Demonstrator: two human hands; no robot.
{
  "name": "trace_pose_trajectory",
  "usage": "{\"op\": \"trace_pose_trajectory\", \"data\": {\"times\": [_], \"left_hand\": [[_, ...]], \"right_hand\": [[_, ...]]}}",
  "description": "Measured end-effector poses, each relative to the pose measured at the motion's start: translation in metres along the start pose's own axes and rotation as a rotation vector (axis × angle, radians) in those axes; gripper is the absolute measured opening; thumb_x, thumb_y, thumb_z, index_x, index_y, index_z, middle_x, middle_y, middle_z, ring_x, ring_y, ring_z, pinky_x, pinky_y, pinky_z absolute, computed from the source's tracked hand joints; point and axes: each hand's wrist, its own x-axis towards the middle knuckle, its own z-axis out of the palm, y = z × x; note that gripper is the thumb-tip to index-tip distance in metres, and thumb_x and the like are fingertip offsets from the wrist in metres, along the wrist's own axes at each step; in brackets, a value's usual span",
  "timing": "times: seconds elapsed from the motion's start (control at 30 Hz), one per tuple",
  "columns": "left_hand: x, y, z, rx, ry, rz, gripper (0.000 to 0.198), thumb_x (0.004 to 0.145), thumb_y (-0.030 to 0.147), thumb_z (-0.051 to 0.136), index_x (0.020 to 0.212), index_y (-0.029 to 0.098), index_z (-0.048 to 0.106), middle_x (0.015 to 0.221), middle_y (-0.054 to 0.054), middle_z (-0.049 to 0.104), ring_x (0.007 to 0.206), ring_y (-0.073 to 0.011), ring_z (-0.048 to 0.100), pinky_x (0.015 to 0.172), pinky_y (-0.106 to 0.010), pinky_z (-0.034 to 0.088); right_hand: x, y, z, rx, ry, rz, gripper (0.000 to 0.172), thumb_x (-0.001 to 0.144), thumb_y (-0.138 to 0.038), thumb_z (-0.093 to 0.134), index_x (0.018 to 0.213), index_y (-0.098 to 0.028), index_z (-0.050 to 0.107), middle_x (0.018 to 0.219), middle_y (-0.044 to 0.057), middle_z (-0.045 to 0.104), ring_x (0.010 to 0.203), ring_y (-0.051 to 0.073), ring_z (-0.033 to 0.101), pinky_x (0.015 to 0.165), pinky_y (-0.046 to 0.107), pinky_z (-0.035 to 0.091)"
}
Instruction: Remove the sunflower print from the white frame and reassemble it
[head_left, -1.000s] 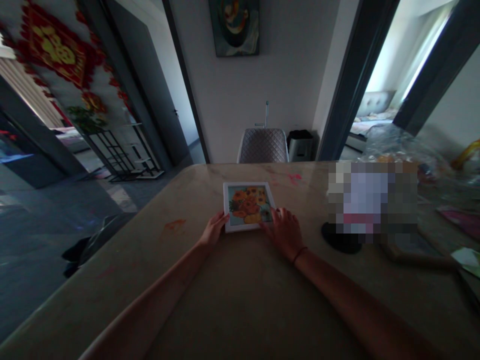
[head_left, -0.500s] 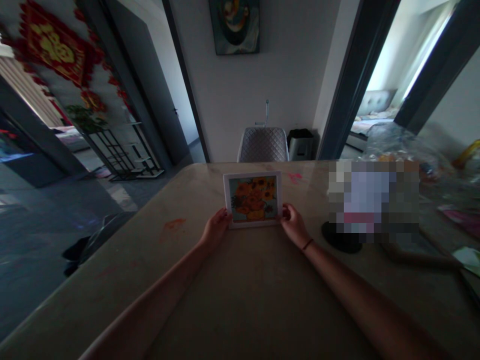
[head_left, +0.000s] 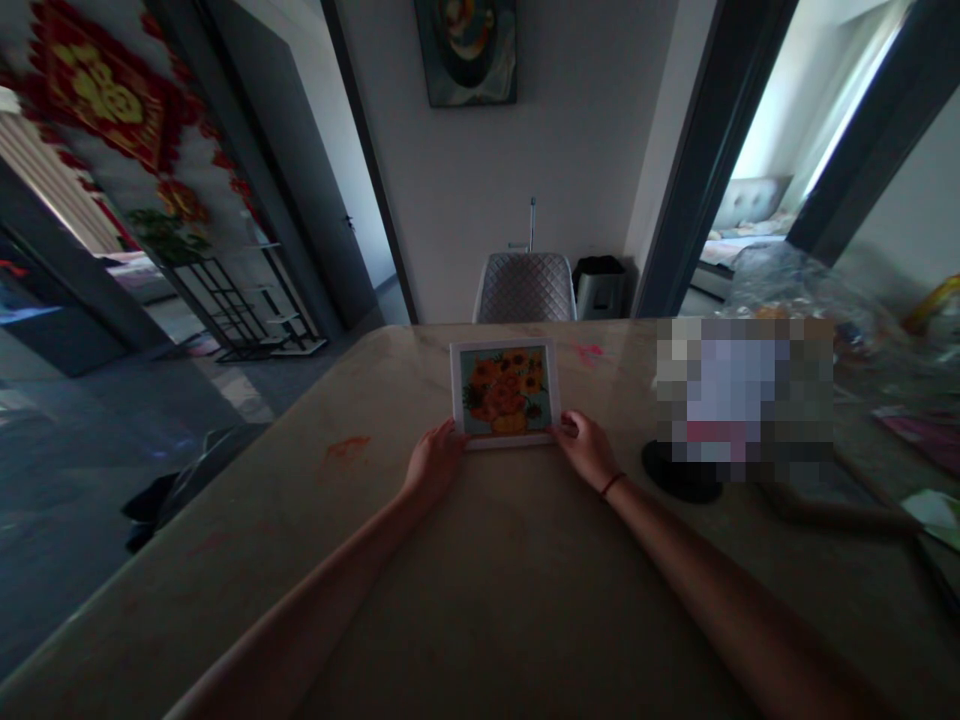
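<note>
A white picture frame (head_left: 505, 392) with a sunflower picture stands almost upright over the middle of the table (head_left: 480, 560), its picture side facing me. At its lower left corner, my left hand (head_left: 436, 462) is closed on the edge, thumb to the front. My right hand (head_left: 588, 450), a dark band on its wrist, pinches the lower right corner. The fingers behind the frame are hidden. Whether the bottom edge touches the tabletop I cannot tell.
Right of my right hand stands a black round base (head_left: 681, 472) below a blurred-out patch. Clear plastic wrapping (head_left: 795, 285) lies behind it. A grey quilted chair (head_left: 525, 287) is at the far edge. Orange (head_left: 349, 450) and pink marks (head_left: 590, 351) show on the tabletop.
The picture frame has tilted back a little and shifted slightly, with both hands still on its lower corners. The whole view has moved very slightly.
</note>
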Motion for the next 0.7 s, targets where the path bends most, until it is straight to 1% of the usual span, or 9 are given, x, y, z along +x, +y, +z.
{"op": "trace_pose_trajectory", "data": {"times": [0.1,0.23,0.3,0.37,0.4,0.43,0.5,0.6,0.7], "left_hand": [[0.003,-0.003,0.001,0.136,0.008,0.047,0.029,0.076,0.033,0.052,0.099,0.019,0.062,0.110,-0.011,0.061,0.107,-0.0277,0.052,0.091,-0.036,0.035],[0.004,-0.003,0.000,0.237,-0.020,0.082,0.030,0.079,0.034,0.050,0.101,0.017,0.062,0.113,-0.013,0.059,0.109,-0.0283,0.051,0.094,-0.040,0.035],[0.002,-0.001,0.000,0.311,0.005,0.106,0.032,0.080,0.034,0.050,0.103,0.016,0.061,0.122,-0.014,0.054,0.121,-0.0306,0.039,0.100,-0.045,0.025],[-0.001,0.001,-0.001,0.421,0.061,0.134,0.034,0.080,0.036,0.050,0.105,0.016,0.061,0.134,-0.014,0.042,0.131,-0.0318,0.021,0.105,-0.050,0.013],[-0.002,0.002,0.000,0.477,0.083,0.147,0.036,0.081,0.038,0.049,0.106,0.016,0.061,0.138,-0.014,0.037,0.133,-0.0319,0.014,0.105,-0.051,0.008],[-0.003,0.003,0.000,0.528,0.094,0.160,0.036,0.082,0.039,0.047,0.106,0.016,0.062,0.140,-0.013,0.034,0.133,-0.0317,0.011,0.105,-0.052,0.006],[-0.005,0.003,0.000,0.583,0.088,0.173,0.037,0.083,0.040,0.043,0.107,0.018,0.061,0.140,-0.012,0.032,0.133,-0.0318,0.010,0.105,-0.054,0.008],[-0.005,0.001,0.001,0.608,0.061,0.155,0.037,0.085,0.040,0.039,0.109,0.020,0.060,0.139,-0.011,0.036,0.133,-0.0325,0.013,0.103,-0.055,0.012],[-0.004,0.001,0.002,0.591,0.048,0.104,0.039,0.085,0.040,0.038,0.111,0.019,0.058,0.136,-0.013,0.040,0.132,-0.0332,0.017,0.102,-0.054,0.016]], "right_hand": [[0.002,0.004,0.000,-0.147,0.016,-0.046,0.030,0.072,-0.040,0.056,0.084,-0.014,0.061,0.090,0.012,0.064,0.087,0.023,0.058,0.079,0.037,0.043],[0.002,0.008,0.002,-0.245,0.028,-0.100,0.030,0.075,-0.041,0.054,0.084,-0.014,0.062,0.095,0.012,0.064,0.093,0.023,0.056,0.082,0.037,0.041],[0.002,0.008,0.004,-0.282,0.047,-0.108,0.030,0.076,-0.040,0.053,0.085,-0.014,0.062,0.099,0.014,0.063,0.096,0.023,0.056,0.085,0.037,0.040],[0.001,0.007,0.006,-0.322,0.058,-0.110,0.030,0.076,-0.039,0.053,0.086,-0.012,0.063,0.102,0.015,0.063,0.099,0.023,0.055,0.087,0.036,0.039],[0.001,0.007,0.007,-0.343,0.060,-0.110,0.029,0.077,-0.038,0.053,0.087,-0.012,0.063,0.103,0.015,0.062,0.099,0.023,0.055,0.087,0.036,0.039],[0.001,0.006,0.008,-0.363,0.060,-0.109,0.029,0.077,-0.038,0.052,0.086,-0.013,0.063,0.103,0.015,0.062,0.099,0.023,0.055,0.087,0.035,0.039],[0.002,0.004,0.010,-0.398,0.057,-0.102,0.027,0.079,-0.038,0.050,0.084,-0.015,0.064,0.101,0.014,0.063,0.098,0.023,0.056,0.087,0.036,0.039],[0.002,0.003,0.012,-0.415,0.055,-0.083,0.026,0.080,-0.038,0.049,0.081,-0.017,0.064,0.098,0.012,0.064,0.101,0.023,0.055,0.087,0.036,0.038],[0.001,0.001,0.011,-0.380,0.084,-0.067,0.030,0.080,-0.040,0.047,0.089,-0.015,0.062,0.098,0.013,0.064,0.101,0.023,0.054,0.086,0.036,0.038]]}}
